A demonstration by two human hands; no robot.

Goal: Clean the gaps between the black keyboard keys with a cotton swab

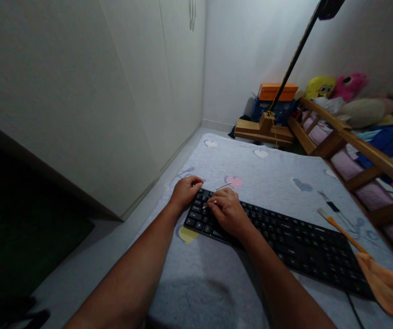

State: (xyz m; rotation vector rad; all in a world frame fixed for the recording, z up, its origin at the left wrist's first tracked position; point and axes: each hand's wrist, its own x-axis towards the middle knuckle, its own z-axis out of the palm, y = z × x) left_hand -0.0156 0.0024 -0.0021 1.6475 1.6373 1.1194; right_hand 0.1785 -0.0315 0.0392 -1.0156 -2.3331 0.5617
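Note:
A black keyboard (285,237) lies across a grey sheet with heart prints (261,173). My left hand (185,191) rests at the keyboard's far left corner, its fingers curled over the edge, steadying it. My right hand (228,211) lies on the left part of the keys, closed in a pinch on a thin white stick (217,194) that looks like a cotton swab. The stick's tip touches the keys between my two hands.
An orange brush with a long handle (357,249) lies right of the keyboard, with a small dark tool (331,205) beyond it. White wardrobe doors (131,91) run along the left. A wooden rail (353,137), soft toys (333,87) and a dark pole (299,50) stand at the right.

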